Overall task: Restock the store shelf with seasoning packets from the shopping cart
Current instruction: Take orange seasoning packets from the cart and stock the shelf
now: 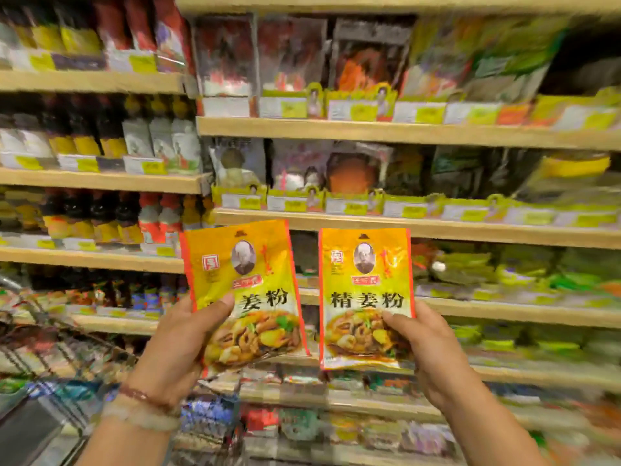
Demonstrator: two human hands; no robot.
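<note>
Front of the store shelf (pixel 403 134), person stands holding two seasoning packets up side by side, faces toward them.

Left hand (pixel 174 344): thumb pressed across the front of the left packet (pixel 245 290) at its lower left edge, remaining fingers hidden behind it. Grasping, clearly. Packet tilted a bit, top leaning left. Beaded bracelets (pixel 141 408) on that wrist.

Right hand (pixel 433 354): thumb on the front of the right packet (pixel 366 297) at its lower right edge, other fingers behind. Also grasping. This one sits near upright.

Packets are the same design: orange-yellow, portrait oval near the top, black Chinese characters mid-way, photo of a cooked dish at the bottom. Narrow gap between them, not touching. Both held in the air, in front of the lower shelf levels, not resting on any board.

Shelving: wooden boards, several levels. Right bay carries bagged goods behind yellow-green price tags (pixel 356 112). Left bay carries dark bottles (pixel 80 126) with yellow labels, plus some red-capped ones lower down. Lower right rows are green packs, heavily blurred, can't read them.

Shopping cart (pixel 50 348): wire basket at lower left, just beside the left forearm. Contents smeared by motion blur, can't tell what's in it.
</note>
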